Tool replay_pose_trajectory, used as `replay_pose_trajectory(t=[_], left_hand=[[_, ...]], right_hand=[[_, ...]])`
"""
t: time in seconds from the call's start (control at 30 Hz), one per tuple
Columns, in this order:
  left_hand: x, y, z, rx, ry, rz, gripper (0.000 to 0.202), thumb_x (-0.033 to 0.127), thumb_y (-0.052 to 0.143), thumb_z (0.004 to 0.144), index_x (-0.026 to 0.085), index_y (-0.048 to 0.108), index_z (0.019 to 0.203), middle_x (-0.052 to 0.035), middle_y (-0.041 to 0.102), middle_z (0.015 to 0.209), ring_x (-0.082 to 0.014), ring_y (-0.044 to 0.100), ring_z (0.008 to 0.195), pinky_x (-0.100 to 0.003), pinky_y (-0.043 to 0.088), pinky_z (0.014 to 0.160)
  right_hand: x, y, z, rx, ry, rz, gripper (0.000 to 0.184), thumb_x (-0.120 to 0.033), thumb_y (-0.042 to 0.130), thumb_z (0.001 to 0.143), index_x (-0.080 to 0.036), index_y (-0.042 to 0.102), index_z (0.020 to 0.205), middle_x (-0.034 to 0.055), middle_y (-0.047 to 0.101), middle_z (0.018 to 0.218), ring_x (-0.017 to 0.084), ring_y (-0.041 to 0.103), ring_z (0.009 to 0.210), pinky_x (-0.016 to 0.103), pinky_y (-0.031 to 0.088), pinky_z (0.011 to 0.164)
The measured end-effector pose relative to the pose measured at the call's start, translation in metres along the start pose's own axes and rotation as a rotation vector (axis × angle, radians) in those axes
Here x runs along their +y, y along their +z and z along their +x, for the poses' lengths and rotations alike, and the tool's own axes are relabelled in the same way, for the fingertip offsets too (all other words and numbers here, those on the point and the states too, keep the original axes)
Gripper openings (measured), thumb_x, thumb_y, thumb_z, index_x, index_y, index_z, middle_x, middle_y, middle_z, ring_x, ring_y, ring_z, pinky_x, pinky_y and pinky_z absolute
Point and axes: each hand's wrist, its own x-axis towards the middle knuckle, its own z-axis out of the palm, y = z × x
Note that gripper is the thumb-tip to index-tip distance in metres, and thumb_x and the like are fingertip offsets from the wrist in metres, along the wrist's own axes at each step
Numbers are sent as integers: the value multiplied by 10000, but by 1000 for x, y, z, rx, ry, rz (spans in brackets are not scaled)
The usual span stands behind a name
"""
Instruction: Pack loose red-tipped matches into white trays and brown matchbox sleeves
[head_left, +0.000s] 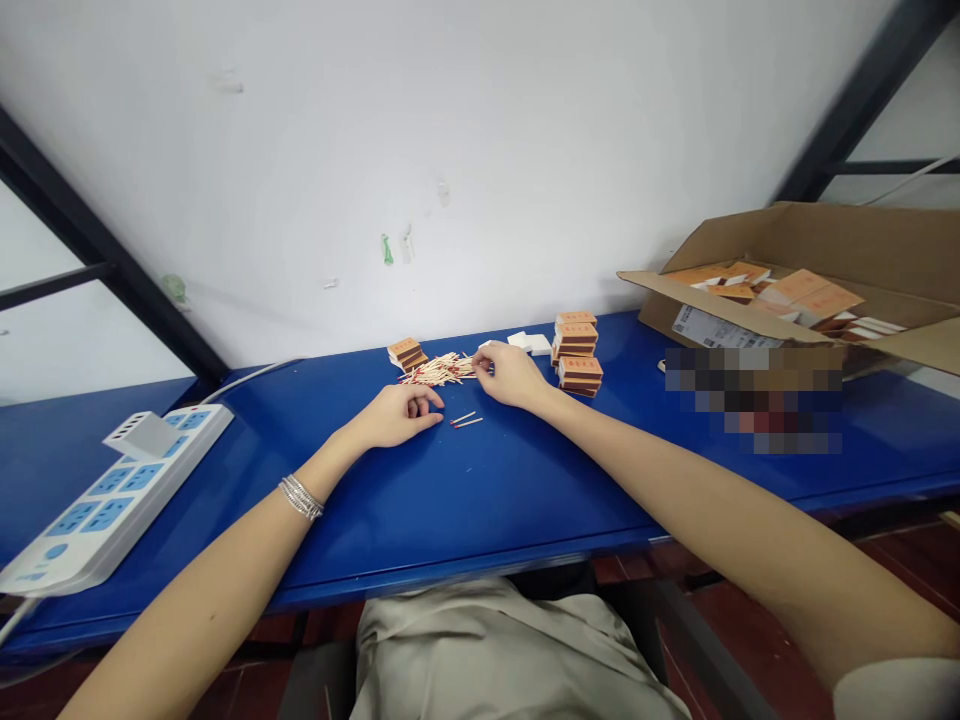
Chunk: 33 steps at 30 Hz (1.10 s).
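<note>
A heap of loose red-tipped matches [442, 371] lies on the blue table. At its right end is my right hand [514, 374], thumb and fingers drawn together; whatever is between the fingertips is hidden. My left hand [397, 414] rests just in front of the heap, fingers loosely curled, with a gap between thumb and forefinger and nothing visible in it. Two single matches [466, 420] lie apart, right of my left fingertips. Behind the heap sit a few matchboxes [406, 352]. White matchbox trays [529, 344] lie beyond my right hand, beside stacked orange matchboxes [578, 345].
An open cardboard carton [724, 320] with several matchboxes inside stands at the right. A white power strip [124, 500] with a plugged-in adapter occupies the left side. The wall [480, 180] rises directly behind the table [465, 510]. A blurred patch covers something before the carton.
</note>
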Motion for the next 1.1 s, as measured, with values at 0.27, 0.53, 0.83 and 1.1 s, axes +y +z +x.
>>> replay_pose_trajectory(t=[0.27,0.53,0.83,1.1], left_hand=[[0,1,0,1,16,-4,264,351,644,774,155,681,948,18,583,649,-83,487,535,-213,410,544],[0,1,0,-10,1,-22,274,360,644,772,155,676,950,20,581,656,-80,489,538,-208,418,552],[0,1,0,-8,2,-29,268,354,652,771,158,673,952,23,575,655,-78,482,538,-209,413,553],[-2,2,1,-4,10,-11,261,352,645,776,161,677,951,26,571,647,-81,483,540,-212,411,555]], right_hand=[[-1,-24,-14,-501,-117,312,151,-267,638,747,-159,732,796,1,643,660,90,516,555,216,392,566],[9,-13,-6,-162,94,45,129,-172,620,737,-156,685,847,20,663,756,118,542,618,242,389,607],[10,-2,-3,-128,37,-35,107,-174,552,798,-184,654,827,34,664,827,155,582,732,259,405,679],[8,6,-1,-124,10,-50,125,-134,503,811,-178,616,840,48,655,864,158,573,752,258,395,670]])
